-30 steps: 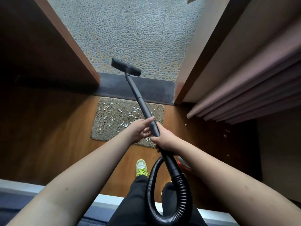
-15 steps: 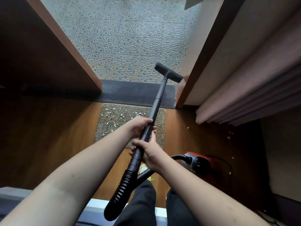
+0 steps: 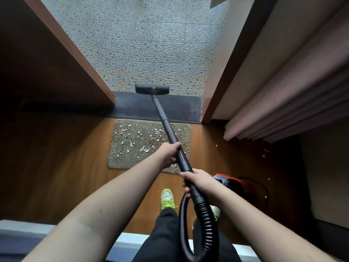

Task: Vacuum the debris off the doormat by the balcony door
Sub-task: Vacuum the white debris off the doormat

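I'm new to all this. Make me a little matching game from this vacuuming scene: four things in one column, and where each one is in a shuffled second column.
Things:
1. floor nozzle
2. doormat
3. left hand
4. right hand

Places:
A. scattered with white debris
B. lower on the wand, near the ribbed hose
C. over the dark threshold, beyond the mat
D. higher on the wand, above the mat

Pairs: 1-C, 2-A, 3-D, 4-B

Home interior, at a balcony doorway. Wood-look floor (image 3: 56, 167), doormat (image 3: 132, 146) before a dark threshold (image 3: 179, 108), pebble-tiled balcony (image 3: 147, 44) beyond. Pink curtain (image 3: 294, 103) at right, red vacuum (image 3: 232, 184) on floor.
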### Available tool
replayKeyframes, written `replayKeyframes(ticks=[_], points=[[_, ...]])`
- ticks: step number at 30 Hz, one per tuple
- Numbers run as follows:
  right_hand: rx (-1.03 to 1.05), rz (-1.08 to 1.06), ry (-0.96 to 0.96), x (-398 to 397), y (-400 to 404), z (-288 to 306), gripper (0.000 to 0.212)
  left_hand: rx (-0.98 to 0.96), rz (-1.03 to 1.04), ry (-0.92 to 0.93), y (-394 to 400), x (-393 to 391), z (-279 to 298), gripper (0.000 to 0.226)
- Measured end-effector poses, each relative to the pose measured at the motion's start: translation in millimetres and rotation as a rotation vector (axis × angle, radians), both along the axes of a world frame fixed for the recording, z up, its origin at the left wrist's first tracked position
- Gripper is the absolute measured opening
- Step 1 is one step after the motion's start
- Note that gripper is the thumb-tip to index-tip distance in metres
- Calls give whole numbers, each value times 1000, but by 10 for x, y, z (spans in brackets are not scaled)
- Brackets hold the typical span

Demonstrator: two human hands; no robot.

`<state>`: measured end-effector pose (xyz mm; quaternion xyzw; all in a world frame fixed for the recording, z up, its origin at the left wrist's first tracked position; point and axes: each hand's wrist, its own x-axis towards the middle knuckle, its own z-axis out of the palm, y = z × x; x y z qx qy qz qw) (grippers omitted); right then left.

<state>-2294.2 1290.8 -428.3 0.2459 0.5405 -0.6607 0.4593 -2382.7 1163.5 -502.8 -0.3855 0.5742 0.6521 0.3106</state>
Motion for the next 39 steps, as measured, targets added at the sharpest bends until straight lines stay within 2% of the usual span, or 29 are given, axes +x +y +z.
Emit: replayKeyframes(ticks=[4,10,13,18,23,31,35,39], points=[[159,174,64,81,95,-36,14,-74,-45,-57,-41,225,-175,15],[587,604,231,247,-53,-335,29,-274,-106,-105,1,544,-420,18],[674,687,266,292,-131,-410,28,-393,-128,-106,37,631,-539,34],[685,693,301,329,-113,-594,28,-485,-108,-55,91,637,-590,35],[673,701,355,292,-12,-735,31,-472,-21,-24,118,601,-683,32],[629,701,306,216,-26,-733,28,-464,7,-52,94,626,-867,32],[556,625,268,215,125,-781,33,-442,-24,-48,150,637,-1166,38],[444,474,282,323,441,-923,35,-452,-104,-39,395,650,-1243,31]])
